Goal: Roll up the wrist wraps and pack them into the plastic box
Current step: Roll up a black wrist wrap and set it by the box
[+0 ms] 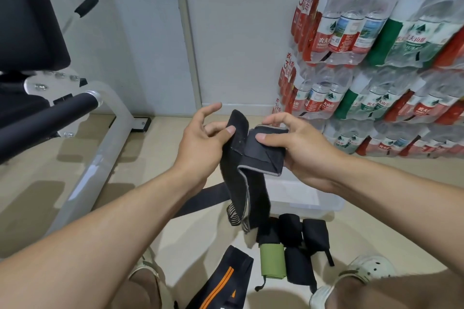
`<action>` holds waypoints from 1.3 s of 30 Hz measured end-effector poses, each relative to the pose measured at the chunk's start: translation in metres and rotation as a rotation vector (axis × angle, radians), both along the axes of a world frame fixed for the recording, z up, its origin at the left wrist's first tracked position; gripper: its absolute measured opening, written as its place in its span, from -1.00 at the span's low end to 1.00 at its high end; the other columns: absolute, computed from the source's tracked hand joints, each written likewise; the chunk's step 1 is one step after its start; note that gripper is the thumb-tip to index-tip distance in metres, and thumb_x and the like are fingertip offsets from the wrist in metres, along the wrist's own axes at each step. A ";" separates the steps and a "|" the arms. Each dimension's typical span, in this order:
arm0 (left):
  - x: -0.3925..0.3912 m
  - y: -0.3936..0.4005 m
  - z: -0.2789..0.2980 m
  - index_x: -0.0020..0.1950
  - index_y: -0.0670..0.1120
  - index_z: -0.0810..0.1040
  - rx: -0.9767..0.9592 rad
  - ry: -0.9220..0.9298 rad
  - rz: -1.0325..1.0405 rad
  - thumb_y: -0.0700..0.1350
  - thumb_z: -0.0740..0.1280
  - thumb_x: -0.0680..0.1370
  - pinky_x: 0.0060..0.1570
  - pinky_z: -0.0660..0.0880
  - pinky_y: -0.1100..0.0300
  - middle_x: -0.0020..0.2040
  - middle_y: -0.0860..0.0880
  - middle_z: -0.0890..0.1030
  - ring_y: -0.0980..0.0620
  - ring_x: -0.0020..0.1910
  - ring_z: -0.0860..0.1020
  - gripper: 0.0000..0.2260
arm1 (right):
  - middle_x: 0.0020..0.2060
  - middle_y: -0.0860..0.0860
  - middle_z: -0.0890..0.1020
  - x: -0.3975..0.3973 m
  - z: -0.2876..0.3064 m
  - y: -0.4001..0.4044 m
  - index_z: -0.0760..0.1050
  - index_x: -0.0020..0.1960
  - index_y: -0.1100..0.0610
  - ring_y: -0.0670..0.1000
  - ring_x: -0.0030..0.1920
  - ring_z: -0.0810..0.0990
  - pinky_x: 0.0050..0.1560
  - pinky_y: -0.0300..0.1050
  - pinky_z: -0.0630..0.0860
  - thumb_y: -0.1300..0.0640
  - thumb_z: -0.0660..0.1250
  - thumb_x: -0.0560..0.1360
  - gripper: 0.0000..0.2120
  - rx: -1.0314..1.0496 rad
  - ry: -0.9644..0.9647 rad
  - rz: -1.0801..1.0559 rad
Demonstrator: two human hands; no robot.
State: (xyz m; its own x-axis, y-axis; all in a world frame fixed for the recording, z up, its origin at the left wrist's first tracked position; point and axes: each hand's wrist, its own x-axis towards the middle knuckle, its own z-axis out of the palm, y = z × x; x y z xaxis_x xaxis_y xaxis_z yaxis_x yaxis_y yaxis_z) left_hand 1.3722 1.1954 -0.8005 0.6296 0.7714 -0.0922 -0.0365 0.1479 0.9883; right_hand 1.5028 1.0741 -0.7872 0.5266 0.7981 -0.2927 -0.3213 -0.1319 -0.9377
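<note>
Bottle packs stack at right; a clear box sits on the floor beyond rolled wraps; a black wrap hangs over it, left hand pinching the strap, right hand gripping the rolled end.

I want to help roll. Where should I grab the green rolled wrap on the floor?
Grip the green rolled wrap around its middle, coming from above. It lies on its side, with black rolls packed close on the right, so its round top and left side are freest.
</note>
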 end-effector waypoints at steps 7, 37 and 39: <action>0.003 0.000 -0.001 0.36 0.00 0.46 -0.034 -0.057 -0.164 -0.35 0.34 0.60 0.10 0.57 0.21 -0.06 -0.03 0.73 0.05 -0.07 0.67 -0.60 | 0.05 0.19 0.73 -0.016 -0.001 -0.007 0.65 0.18 0.05 0.17 0.06 0.73 0.19 0.03 0.64 0.27 0.52 0.47 -0.68 0.027 -0.121 0.035; 0.006 -0.007 -0.011 0.43 0.08 0.42 0.021 0.131 -0.023 -0.14 0.34 0.65 0.11 0.61 -0.01 -0.03 -0.07 0.75 -0.03 -0.05 0.73 -0.64 | -0.14 0.01 0.76 -0.002 0.019 -0.008 0.67 0.11 0.14 -0.13 -0.23 0.72 -0.26 -0.27 0.62 0.21 0.40 0.59 -0.88 -0.007 0.019 -0.194; 0.004 -0.006 -0.009 0.47 0.08 0.38 0.058 0.108 -0.046 -0.14 0.32 0.66 0.10 0.60 0.02 -0.12 -0.03 0.75 -0.01 -0.08 0.72 -0.61 | -0.06 0.05 0.76 0.000 0.017 -0.007 0.65 0.13 0.19 -0.09 -0.16 0.74 -0.19 -0.24 0.67 0.26 0.37 0.60 -0.86 -0.026 0.091 -0.204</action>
State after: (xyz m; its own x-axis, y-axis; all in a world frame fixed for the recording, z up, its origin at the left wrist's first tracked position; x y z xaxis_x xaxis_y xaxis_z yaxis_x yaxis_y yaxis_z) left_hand 1.3767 1.1890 -0.8092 0.6529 0.7483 -0.1172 0.0762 0.0891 0.9931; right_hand 1.5025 1.0670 -0.7707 0.6470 0.6694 -0.3652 -0.4266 -0.0792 -0.9010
